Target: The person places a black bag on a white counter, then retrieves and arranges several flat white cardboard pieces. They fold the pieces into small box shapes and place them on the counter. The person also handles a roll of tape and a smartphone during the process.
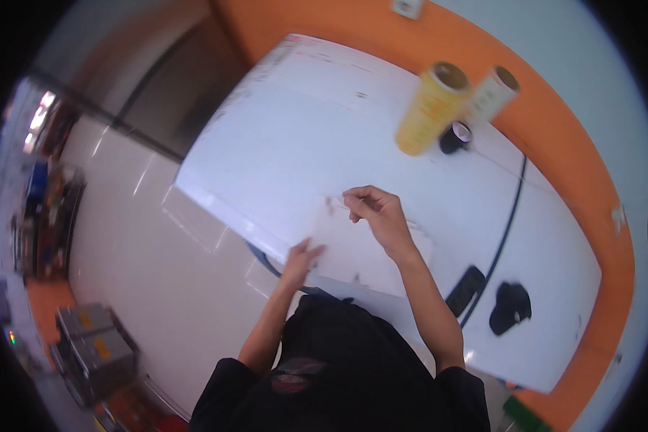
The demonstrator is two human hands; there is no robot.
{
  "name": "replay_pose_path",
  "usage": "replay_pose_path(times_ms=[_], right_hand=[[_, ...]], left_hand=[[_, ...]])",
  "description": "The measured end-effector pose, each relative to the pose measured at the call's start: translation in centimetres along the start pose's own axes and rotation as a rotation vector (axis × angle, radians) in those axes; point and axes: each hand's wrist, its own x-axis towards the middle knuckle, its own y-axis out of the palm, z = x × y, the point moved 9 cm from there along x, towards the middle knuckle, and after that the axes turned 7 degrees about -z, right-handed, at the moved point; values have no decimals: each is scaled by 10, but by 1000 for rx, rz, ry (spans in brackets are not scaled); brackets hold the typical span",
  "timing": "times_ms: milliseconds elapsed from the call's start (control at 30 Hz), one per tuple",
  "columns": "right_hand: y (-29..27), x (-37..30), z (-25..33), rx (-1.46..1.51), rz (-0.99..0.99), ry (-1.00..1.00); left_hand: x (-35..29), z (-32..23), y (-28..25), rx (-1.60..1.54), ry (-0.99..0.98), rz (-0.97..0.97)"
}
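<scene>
Black shirt is closest. White sheets lie on the tabletop, long way unclear. Left grip is loose; right grip pinches, on what I can't tell. Yellow roll has blurry print.

right hand pinches a small item, perhaps paper, above sheets

Nothing legible; blurred print on yellow roll
</scene>
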Motion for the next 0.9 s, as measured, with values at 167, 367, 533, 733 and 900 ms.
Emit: replay_pose_path(times_ms=[167,367,533,733,900], right_hand=[[-109,-43,-20,300,-365,85],[-155,-58,-27,465,-539,43],[-165,-56,-22,367,-631,0],[-126,-57,-26,-10,-490,-63],[-72,-76,-27,-363,-235,-178]], left_hand=[[10,-16,-30,135,134,-45],[26,-37,-38,738,318,-94],[-13,-87,-9,1034,753,-262],[-41,-124,71,461,582,172],[-55,-120,124,428,464,347]])
